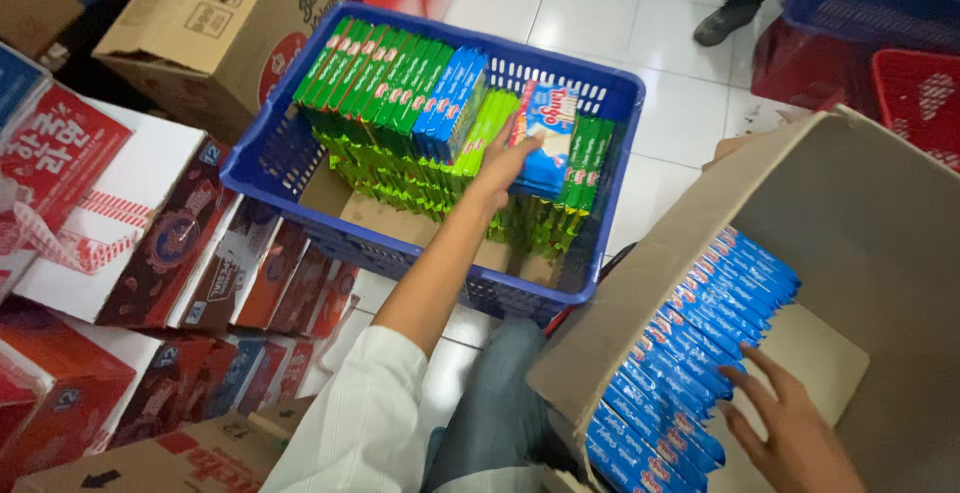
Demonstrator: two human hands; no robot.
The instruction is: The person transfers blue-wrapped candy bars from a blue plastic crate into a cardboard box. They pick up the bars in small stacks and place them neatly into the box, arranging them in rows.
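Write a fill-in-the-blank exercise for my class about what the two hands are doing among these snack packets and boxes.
1. The left hand holds a blue and white packet over the ______ plastic crate.
2. Most packets stacked in that crate are ______.
3. The right hand rests on a row of blue packets inside a ______ box.
4. The crate stands on a white ______ floor.

Missing words: blue; green; cardboard; tiled

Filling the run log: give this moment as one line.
left hand: placing blue packet in blue crate | right hand: on blue packets in cardboard box | crate: green packets
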